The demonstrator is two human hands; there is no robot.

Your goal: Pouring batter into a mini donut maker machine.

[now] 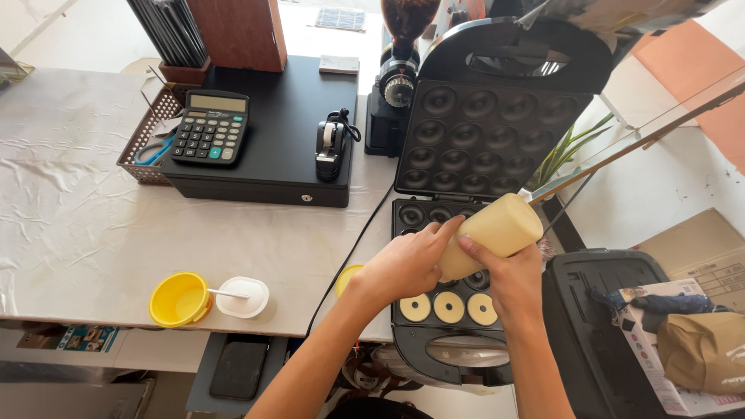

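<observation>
A: Where's the bottle (497, 233) rn?

B: Both hands on it. Left hand (405, 264) is wrapped round the lower end, fingers curled over the top side. Right hand (508, 281) grips it from below and behind, thumb pressed on the side. So both closed on the bottle, neither open.

A: Upright?

B: No, tilted. Fat end up and to the right, lower end down-left over the donut maker (466, 233). Can't see the tip, left hand's covering it.

A: Anything in the maker?

B: Front row has three pale batter rings (448, 307), just below the hands. Rest of the moulds I can see look dark. Lid's standing open behind the bottle.

A: What else is on the table (77, 225)?

B: Yellow cup (178, 299) and a white tub (242, 297) w/ a stick in it, well left of the hands. Calculator (210, 127) sits on a black cash drawer (272, 132) further back.
</observation>
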